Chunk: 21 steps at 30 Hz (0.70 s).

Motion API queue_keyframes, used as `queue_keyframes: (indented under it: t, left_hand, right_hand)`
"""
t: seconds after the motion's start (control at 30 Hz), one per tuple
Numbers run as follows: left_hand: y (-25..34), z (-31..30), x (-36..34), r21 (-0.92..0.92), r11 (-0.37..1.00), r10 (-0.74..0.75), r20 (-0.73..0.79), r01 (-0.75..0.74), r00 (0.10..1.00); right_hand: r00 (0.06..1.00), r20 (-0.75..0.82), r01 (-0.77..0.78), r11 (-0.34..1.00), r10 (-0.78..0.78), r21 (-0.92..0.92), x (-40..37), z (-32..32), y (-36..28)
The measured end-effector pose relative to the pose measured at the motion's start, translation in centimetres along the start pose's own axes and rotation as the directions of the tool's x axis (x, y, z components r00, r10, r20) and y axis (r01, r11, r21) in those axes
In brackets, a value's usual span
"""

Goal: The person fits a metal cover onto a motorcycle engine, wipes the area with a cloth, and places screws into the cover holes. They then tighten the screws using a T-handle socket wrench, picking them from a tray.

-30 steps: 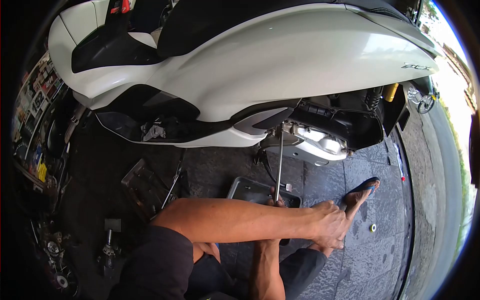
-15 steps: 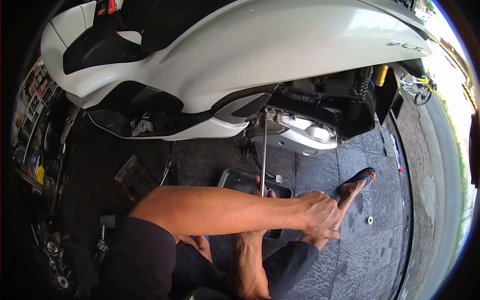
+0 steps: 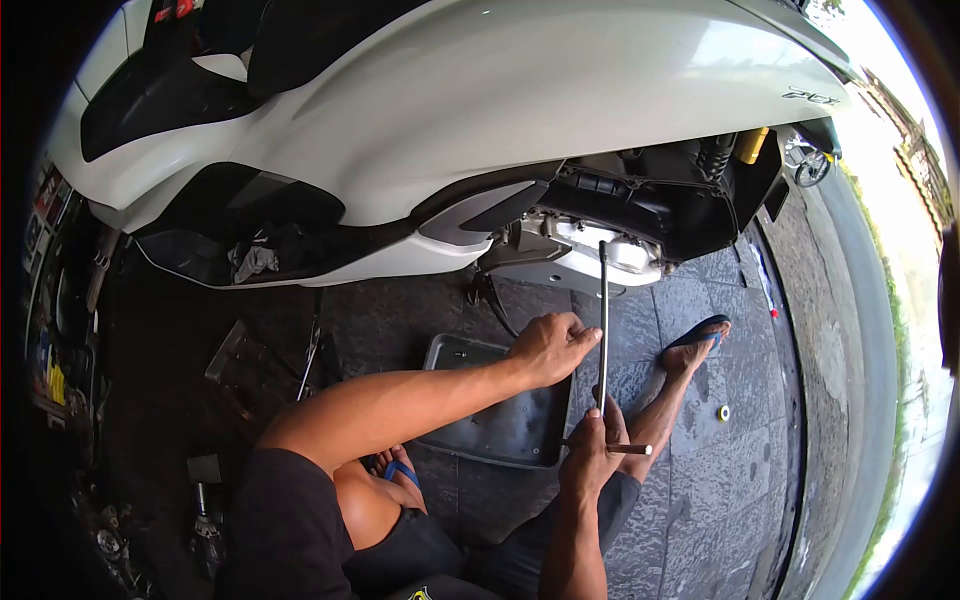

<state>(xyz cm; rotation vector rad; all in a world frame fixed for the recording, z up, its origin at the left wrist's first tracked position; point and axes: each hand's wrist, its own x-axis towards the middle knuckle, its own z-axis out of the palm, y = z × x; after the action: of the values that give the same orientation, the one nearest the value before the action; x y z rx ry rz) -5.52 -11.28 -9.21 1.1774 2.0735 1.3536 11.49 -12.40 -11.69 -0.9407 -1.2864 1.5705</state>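
Observation:
My right hand [image 3: 597, 445] is wrapped around the handle end of a T-handle socket wrench [image 3: 604, 300]. The wrench's long shaft points up at the silver engine cover [image 3: 545, 272] of a white scooter [image 3: 520, 110], its tip overlapping the cover in this view. Beside the shaft, my left hand [image 3: 555, 348] has its fingers curled closed, fingertips right at the metal; I cannot tell what is inside them. Below the left hand lies a dark plastic tray [image 3: 500, 435] with a small metal piece at its upper left.
A crumpled rag [image 3: 254, 262] lies on the scooter's footboard. On the left floor are a dark metal part [image 3: 235, 365] and a tool with a shiny shaft [image 3: 204, 505]. A small round roll [image 3: 724, 413] rests on the wet tiles, right of my sandalled foot [image 3: 700, 345].
The wrench tip has moved right along the engine cover. My left hand has swung back from the far right to beside the shaft, uncovering the tray, and my right hand has shifted right.

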Motion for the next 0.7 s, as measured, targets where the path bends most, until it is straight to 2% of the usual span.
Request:
queue_keyframes:
  t: [0.07,0.1,0.17,0.2,0.3,0.33,0.37,0.43,0.47,0.53,0.67,0.7]
  left_hand:
    - [-0.3,0.2,0.6,-0.222,0.971,-0.034,0.237,0.088,0.971]
    - [-0.8,0.7,0.9,-0.223,0.972,-0.027,0.235,0.081,0.972]
    - [-2.3,2.0,1.5,-0.356,0.918,-0.098,0.22,0.173,0.971]
    - [-2.5,2.1,1.7,-0.387,0.906,-0.092,0.209,0.169,0.974]
    - [-3.0,2.3,2.2,-0.42,0.882,-0.132,0.217,0.215,0.967]
    - [-3.1,2.3,2.3,-0.451,0.868,-0.114,0.226,0.208,0.967]
    - [-3.2,2.4,2.4,-0.452,0.868,-0.112,0.226,0.206,0.968]
    - [-3.5,2.7,2.7,-0.491,0.847,-0.11,0.212,0.203,0.971]
    - [-3.7,2.8,2.8,-0.491,0.848,-0.107,0.211,0.2,0.972]
    - [-4.0,3.0,2.7,-0.52,0.821,-0.131,0.228,0.235,0.965]
    - [-3.6,2.6,2.6,-0.511,0.827,-0.131,0.228,0.233,0.965]
    - [-3.0,2.2,2.2,-0.522,0.815,-0.138,0.247,0.252,0.959]
  right_hand:
    - [0.996,0.047,0.076,0.984,-0.069,-0.162,0.8,-0.5,0.5]
    - [0.996,0.046,0.084,0.984,-0.077,-0.16,0.8,-0.3,0.3]
    - [0.99,0.116,0.099,0.973,-0.076,-0.208,0.8,0.2,-0.2]
    - [0.988,0.113,0.126,0.971,-0.105,-0.203,0.9,0.4,-0.1]
    - [0.985,0.133,0.148,0.94,-0.111,-0.307,1.7,0.4,-0.2]
    - [0.974,0.15,0.213,0.916,-0.17,-0.34,1.8,0.6,-0.5]
    - [0.974,0.149,0.214,0.916,-0.172,-0.34,1.8,0.7,-0.7]
    - [0.945,0.194,0.326,0.828,-0.265,-0.457,2.0,1.0,-0.9]
    - [0.944,0.194,0.329,0.827,-0.268,-0.455,2.0,1.0,-1.1]
    - [0.94,0.253,0.341,0.606,-0.229,-0.719,1.7,1.0,-1.6]
    - [0.956,0.241,0.295,0.562,-0.17,-0.773,1.6,1.7,-2.0]
    - [0.94,0.219,0.34,0.684,-0.26,-0.646,1.8,1.8,-1.2]
